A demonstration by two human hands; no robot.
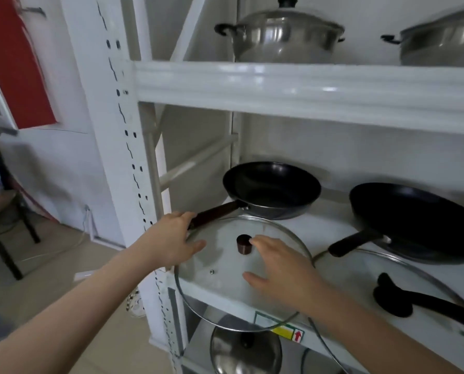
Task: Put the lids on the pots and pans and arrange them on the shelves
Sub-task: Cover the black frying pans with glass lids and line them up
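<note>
A round glass lid [225,287] with a dark knob [243,244] lies at the front of the middle shelf [333,220] and overhangs its front edge. My left hand [171,241] grips the lid's left rim, thumb on the glass, fingertips touching the brown handle end of a black frying pan [271,187] behind it. My right hand [282,271] is over the lid with fingers spread, fingertips at the knob. A second black pan [414,220] sits to the right, with another glass lid [360,271] with a black knob in front of it.
Two steel pots with lids [284,36] [446,41] stand on the top shelf. A steel lid [245,349] shows on the lower shelf. The white shelf upright [122,130] stands left of my hands; a dark chair [6,217] and floor lie further left.
</note>
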